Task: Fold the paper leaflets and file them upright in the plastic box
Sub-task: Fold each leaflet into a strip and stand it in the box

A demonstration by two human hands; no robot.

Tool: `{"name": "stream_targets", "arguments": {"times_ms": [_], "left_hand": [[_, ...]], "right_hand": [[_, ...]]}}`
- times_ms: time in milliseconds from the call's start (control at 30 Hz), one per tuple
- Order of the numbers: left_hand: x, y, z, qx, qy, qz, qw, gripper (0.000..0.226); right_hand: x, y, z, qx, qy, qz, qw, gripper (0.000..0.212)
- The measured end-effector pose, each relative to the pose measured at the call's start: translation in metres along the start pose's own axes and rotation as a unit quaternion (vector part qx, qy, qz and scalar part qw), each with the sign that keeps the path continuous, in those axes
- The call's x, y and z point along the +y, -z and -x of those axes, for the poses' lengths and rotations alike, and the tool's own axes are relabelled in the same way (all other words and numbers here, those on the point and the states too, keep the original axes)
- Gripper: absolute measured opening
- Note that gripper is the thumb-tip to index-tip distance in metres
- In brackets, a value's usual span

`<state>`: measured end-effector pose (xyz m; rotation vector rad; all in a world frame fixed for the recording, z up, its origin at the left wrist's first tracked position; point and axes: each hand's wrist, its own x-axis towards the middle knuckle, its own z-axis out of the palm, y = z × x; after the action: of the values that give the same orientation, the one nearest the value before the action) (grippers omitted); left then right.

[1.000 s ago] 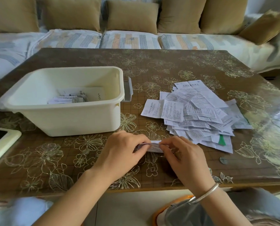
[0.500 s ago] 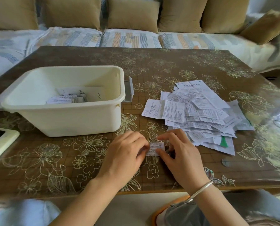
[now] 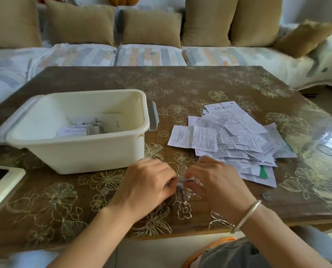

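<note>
My left hand (image 3: 147,182) and my right hand (image 3: 217,180) meet over the table's near middle and pinch a small folded leaflet (image 3: 184,180) between them; only a narrow strip of it shows between the fingertips. A loose pile of unfolded white leaflets (image 3: 232,140) lies just right of and behind my right hand. The cream plastic box (image 3: 80,149) stands to the left, with several folded leaflets (image 3: 78,129) inside near its bottom.
A phone in a pale case (image 3: 0,182) lies at the table's left edge. The table (image 3: 200,84) has a brown floral cover under clear plastic. A sofa with tan cushions (image 3: 151,28) runs along the far side. A small round mark (image 3: 267,196) sits near the right front.
The leaflet lay flat under my fingertips half a second ago; now both hands have closed in on it and it shows edge-on between them. The camera has tilted a little upward.
</note>
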<state>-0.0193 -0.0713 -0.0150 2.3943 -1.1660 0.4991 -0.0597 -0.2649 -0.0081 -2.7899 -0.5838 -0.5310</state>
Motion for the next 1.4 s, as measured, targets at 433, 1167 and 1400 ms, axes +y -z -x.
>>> {"name": "stream_targets", "arguments": {"times_ms": [433, 1167, 1400], "left_hand": [[-0.104, 0.155, -0.007, 0.176, 0.230, -0.044, 0.956, 0.017], [-0.170, 0.119, -0.029, -0.235, 0.301, -0.152, 0.911, 0.024], [-0.168, 0.121, -0.029, -0.239, 0.322, -0.154, 0.903, 0.029]], "right_hand": [[-0.056, 0.055, -0.163, 0.022, -0.014, -0.156, 0.987, 0.014], [-0.100, -0.027, -0.260, -0.177, 0.020, 0.218, 0.960, 0.008], [-0.105, -0.045, -0.267, -0.183, -0.012, 0.157, 0.970, 0.015]]}}
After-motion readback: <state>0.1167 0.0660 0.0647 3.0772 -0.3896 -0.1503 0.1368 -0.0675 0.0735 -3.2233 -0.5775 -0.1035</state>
